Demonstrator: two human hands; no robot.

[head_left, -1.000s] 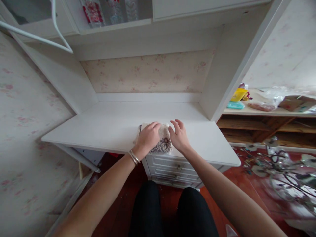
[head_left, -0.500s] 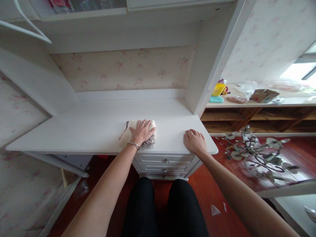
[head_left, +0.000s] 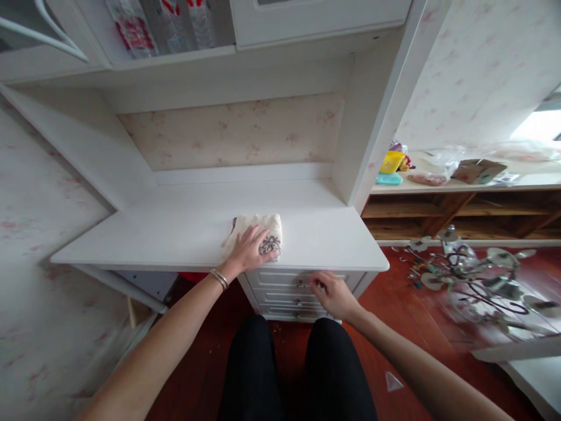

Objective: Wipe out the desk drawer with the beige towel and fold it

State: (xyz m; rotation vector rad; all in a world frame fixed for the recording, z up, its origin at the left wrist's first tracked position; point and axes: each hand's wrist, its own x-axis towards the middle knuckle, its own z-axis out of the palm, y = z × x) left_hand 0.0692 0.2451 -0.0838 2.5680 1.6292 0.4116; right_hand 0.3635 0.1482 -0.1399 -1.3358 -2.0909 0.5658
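A folded cream cloth [head_left: 272,227] with a dark printed pattern lies near the front edge of the white desk [head_left: 188,225]. On top of it rests my left hand [head_left: 249,247], fingers stretched over the fabric and thumb toward the front edge. My right hand [head_left: 333,293] is off the desktop, in front of the white drawers [head_left: 275,279]. Its fingers are curled in and slightly blurred. Whether anything is inside them is hidden.
Above the desk, a hutch shelf holds several plastic bottles [head_left: 173,26]. To the right, a low wooden shelf [head_left: 403,204] carries a yellow container [head_left: 391,162], plastic bags and a cardboard box [head_left: 478,170]. A metal chandelier [head_left: 491,283] lies on the red floor [head_left: 381,327].
My right hand has come off the desktop toward me and left, to the front of the drawers. My left hand has turned slightly on the cloth. The view has tilted up, showing more bottles.
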